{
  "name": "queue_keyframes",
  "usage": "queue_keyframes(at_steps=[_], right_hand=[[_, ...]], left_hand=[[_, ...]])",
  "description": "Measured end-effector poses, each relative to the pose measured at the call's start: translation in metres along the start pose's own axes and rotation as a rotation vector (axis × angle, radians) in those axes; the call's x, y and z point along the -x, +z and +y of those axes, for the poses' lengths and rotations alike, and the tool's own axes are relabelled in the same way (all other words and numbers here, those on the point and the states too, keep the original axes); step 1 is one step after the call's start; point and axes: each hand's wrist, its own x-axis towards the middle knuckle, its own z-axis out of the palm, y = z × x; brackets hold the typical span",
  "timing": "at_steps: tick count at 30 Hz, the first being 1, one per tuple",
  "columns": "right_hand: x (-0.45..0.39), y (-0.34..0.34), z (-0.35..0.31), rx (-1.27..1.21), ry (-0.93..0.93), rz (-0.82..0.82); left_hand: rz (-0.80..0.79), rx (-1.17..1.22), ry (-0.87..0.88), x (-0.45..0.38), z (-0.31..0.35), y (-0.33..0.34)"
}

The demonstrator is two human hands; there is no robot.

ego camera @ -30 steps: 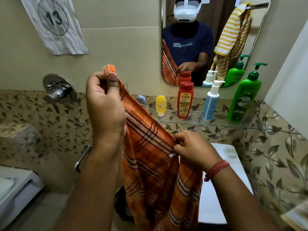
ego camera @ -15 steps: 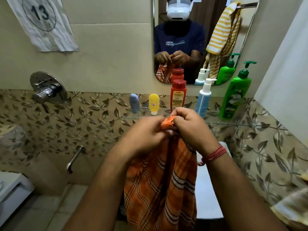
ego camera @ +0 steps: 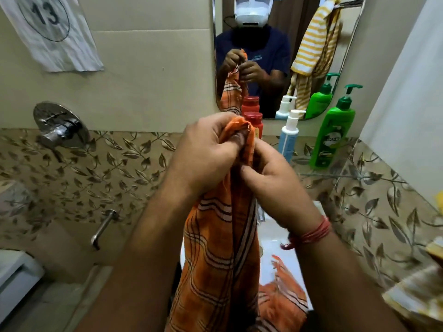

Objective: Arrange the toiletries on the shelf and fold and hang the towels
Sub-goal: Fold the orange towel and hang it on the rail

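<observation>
An orange checked towel (ego camera: 215,255) hangs down in front of me, its top corners bunched together. My left hand (ego camera: 206,154) pinches the top edge of the towel. My right hand (ego camera: 271,180) pinches the same edge just to the right, touching the left hand. Behind them on the glass shelf (ego camera: 335,174) stand a red bottle (ego camera: 254,123), a white-and-blue pump bottle (ego camera: 288,137) and a green pump bottle (ego camera: 333,137). Other shelf items are hidden by my hands.
A mirror (ego camera: 275,44) hangs above the shelf and reflects a yellow striped towel (ego camera: 316,41) on a hook. A white basin (ego camera: 275,245) sits below my hands. A chrome shower mixer (ego camera: 58,125) and spout (ego camera: 103,228) are on the left wall.
My left hand came down from head height to meet the right hand, bringing the towel's corners together. The towel now hangs doubled and narrow. The camera moved closer.
</observation>
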Motion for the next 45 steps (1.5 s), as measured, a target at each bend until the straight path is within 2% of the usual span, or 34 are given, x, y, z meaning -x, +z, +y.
queue_keyframes(at_steps=[3, 4, 6, 7, 8, 9, 10, 11, 13, 14, 17, 19, 21, 25, 28, 30, 32, 34, 35, 36, 38, 40, 42, 43, 44, 45], right_hand=[[0.002, 0.005, 0.008, 0.36, -0.101, 0.169], [0.002, 0.001, 0.014, 0.498, -0.079, 0.17], [0.002, -0.014, 0.033, 0.714, 0.073, 0.11], [0.006, -0.026, 0.045, 0.803, 0.17, 0.067], [0.011, -0.04, 0.055, 0.889, 0.268, 0.033], [0.017, -0.055, 0.062, 0.941, 0.331, 0.033], [0.022, -0.068, 0.066, 0.935, 0.36, 0.066], [0.026, -0.077, 0.068, 0.827, 0.362, 0.12], [0.027, -0.079, 0.06, 0.453, 0.3, 0.211], [0.022, -0.072, 0.054, 0.335, 0.251, 0.221], [0.006, -0.045, 0.037, 0.333, 0.134, 0.118], [-0.001, -0.035, 0.03, 0.36, 0.079, 0.079], [-0.004, -0.033, 0.029, 0.38, 0.076, 0.08], [0.0, -0.034, 0.033, 0.42, 0.053, 0.145], [0.005, -0.043, 0.034, 0.368, 0.061, 0.14], [0.01, -0.056, 0.034, 0.274, 0.099, 0.026], [0.021, -0.075, 0.038, 0.291, 0.135, -0.05], [0.032, -0.097, 0.044, 0.282, 0.158, 0.001], [0.036, -0.105, 0.044, 0.231, 0.16, 0.058], [0.039, -0.109, 0.043, 0.175, 0.152, 0.105], [0.034, -0.106, 0.034, 0.114, 0.114, 0.087], [0.021, -0.088, 0.021, 0.159, 0.06, -0.017], [0.007, -0.071, 0.009, 0.207, -0.006, -0.093], [0.002, -0.066, 0.004, 0.223, -0.039, -0.104], [0.0, -0.067, 0.003, 0.239, -0.053, -0.103], [0.0, -0.071, 0.003, 0.264, -0.04, -0.103]], left_hand=[[0.14, -0.043, 0.045, -0.001, 0.01, -0.007], [0.213, -0.03, 0.048, -0.001, 0.015, -0.013], [0.47, -0.042, 0.014, -0.004, 0.008, -0.024], [0.643, -0.044, -0.048, -0.008, -0.006, -0.031], [0.803, -0.042, -0.184, -0.012, -0.022, -0.04], [0.882, -0.065, -0.367, -0.015, -0.038, -0.05], [0.869, -0.124, -0.541, -0.015, -0.046, -0.059], [0.811, -0.184, -0.574, -0.014, -0.053, -0.065], [0.568, -0.191, -0.332, -0.01, -0.051, -0.065], [0.432, -0.134, -0.271, -0.007, -0.039, -0.056], [0.001, 0.138, -0.282, 0.0, -0.019, -0.01], [-0.178, 0.285, -0.306, 0.006, -0.018, 0.018], [-0.294, 0.267, -0.321, 0.011, -0.023, 0.034], [-0.324, 0.158, -0.314, 0.012, -0.033, 0.038], [-0.229, 0.158, -0.257, 0.01, -0.037, 0.031], [0.008, 0.209, -0.278, 0.009, -0.044, 0.024], [0.358, 0.257, -0.36, 0.006, -0.056, 0.009], [0.628, 0.188, -0.412, 0.005, -0.067, -0.012], [0.657, 0.15, -0.421, 0.007, -0.07, -0.019], [0.619, 0.146, -0.408, 0.008, -0.069, -0.021], [0.366, 0.237, -0.307, 0.009, -0.057, -0.013], [-0.032, 0.269, -0.197, 0.009, -0.043, 0.006], [-0.401, 0.192, -0.136, 0.009, -0.031, 0.027], [-0.46, 0.17, -0.122, 0.011, -0.029, 0.033], [-0.419, 0.187, -0.125, 0.011, -0.03, 0.034], [-0.314, 0.21, -0.136, 0.012, -0.035, 0.031]])
